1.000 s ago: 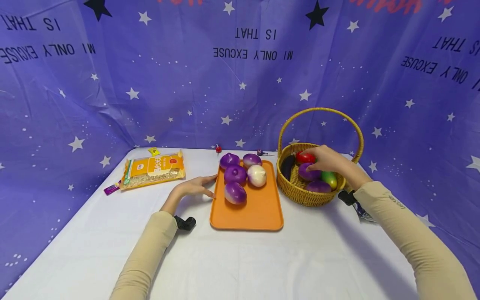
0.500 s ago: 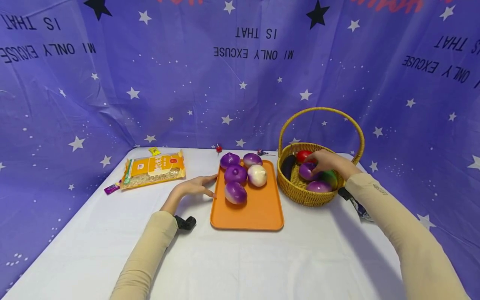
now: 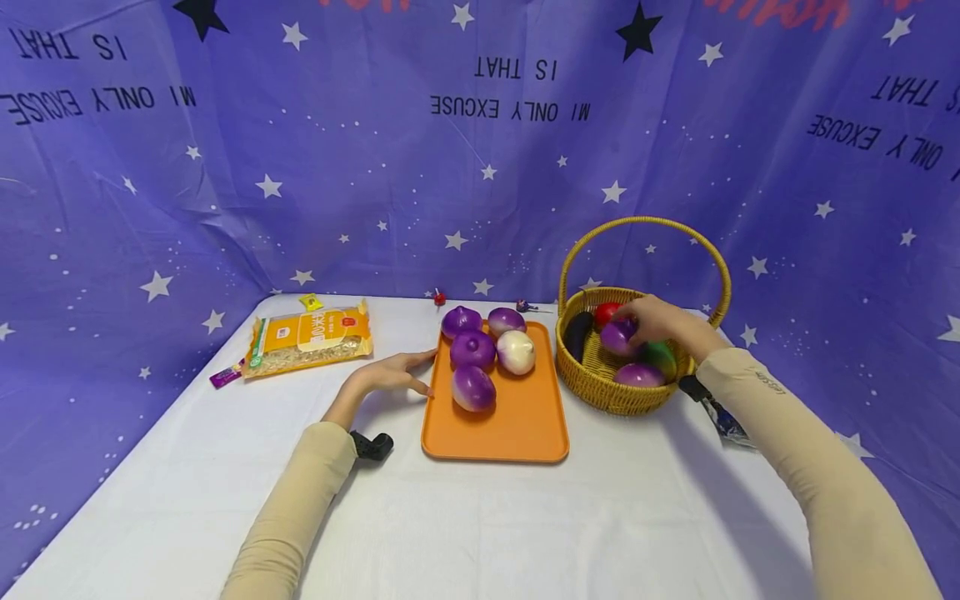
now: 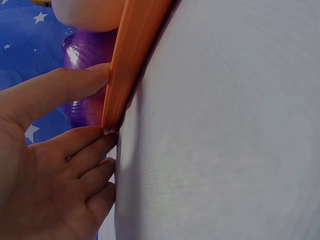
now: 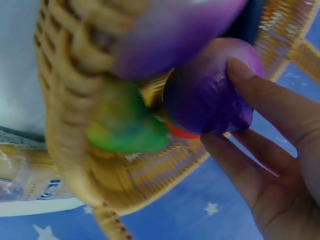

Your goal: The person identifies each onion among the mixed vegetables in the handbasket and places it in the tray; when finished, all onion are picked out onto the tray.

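Note:
My right hand (image 3: pixel 655 321) reaches into the wicker basket (image 3: pixel 611 402) and pinches a purple onion (image 3: pixel 617 337). Up close in the right wrist view, thumb and fingertips lie on either side of that onion (image 5: pixel 212 92). A red tomato (image 3: pixel 606 313), a dark eggplant (image 3: pixel 576 335), a green-yellow vegetable (image 3: pixel 660 360) and another purple onion (image 3: pixel 639 375) lie around it. At the left edge of the orange tray (image 3: pixel 517 425) my left hand (image 3: pixel 381 373) touches the rim with spread thumb and fingers. Several purple onions (image 3: pixel 472 388) and a white onion (image 3: pixel 516 352) sit on the tray.
The basket's tall handle (image 3: pixel 647 220) arches above my right hand. A bag of grain (image 3: pixel 309 340) and small candy packets (image 3: pixel 227 375) lie at left. Two lollipops (image 3: pixel 439 297) are behind the tray. A dark packet (image 3: pixel 726 423) lies right of the basket, partly behind my sleeve.
My right hand has shifted from beside the tomato onto the purple onion and now grips it; the onion has turned slightly. The left hand and tray have stayed in place.

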The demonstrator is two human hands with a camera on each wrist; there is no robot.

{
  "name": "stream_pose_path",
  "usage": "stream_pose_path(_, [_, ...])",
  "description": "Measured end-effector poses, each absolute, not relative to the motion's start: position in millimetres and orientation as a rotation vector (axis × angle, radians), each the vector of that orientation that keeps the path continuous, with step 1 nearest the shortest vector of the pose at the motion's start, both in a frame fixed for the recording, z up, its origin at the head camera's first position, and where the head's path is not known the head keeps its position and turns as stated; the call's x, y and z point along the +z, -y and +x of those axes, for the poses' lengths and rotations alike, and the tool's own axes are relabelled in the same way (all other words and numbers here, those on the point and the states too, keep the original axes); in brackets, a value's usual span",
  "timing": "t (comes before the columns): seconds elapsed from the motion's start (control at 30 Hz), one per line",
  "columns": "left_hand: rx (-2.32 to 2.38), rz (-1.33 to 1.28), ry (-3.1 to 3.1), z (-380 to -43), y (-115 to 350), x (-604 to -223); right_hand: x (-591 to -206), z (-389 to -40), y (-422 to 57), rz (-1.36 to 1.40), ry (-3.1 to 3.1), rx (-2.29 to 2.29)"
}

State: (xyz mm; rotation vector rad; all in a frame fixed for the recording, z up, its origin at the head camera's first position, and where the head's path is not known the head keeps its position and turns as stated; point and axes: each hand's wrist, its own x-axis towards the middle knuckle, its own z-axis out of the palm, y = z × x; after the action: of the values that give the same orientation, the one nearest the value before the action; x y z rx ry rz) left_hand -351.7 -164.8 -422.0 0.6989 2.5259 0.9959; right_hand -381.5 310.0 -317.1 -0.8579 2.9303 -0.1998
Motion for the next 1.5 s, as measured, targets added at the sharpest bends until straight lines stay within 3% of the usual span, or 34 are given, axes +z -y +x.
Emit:
stream_pose_path(0.5, [0.978,0.699,-2.519,-351,164,-421,-283,-318,-291,-1.008,-3.013,-0.468])
stream_pose_path(0.83, [0.985,0.713,-2.519,-351,165,-421,-322,-293,-251,-1.193,-3.058,-0.723])
stream_pose_path(1.1, [0.969,0.689,-2.532,-352,165,-422,-355,-295,-213,-1.268,-2.919,-0.89])
stream_pose_path(1.5, [0.981,0.703,-2.531,-351,165,-420,-388,-304,-176,-1.386,-2.898,-0.797])
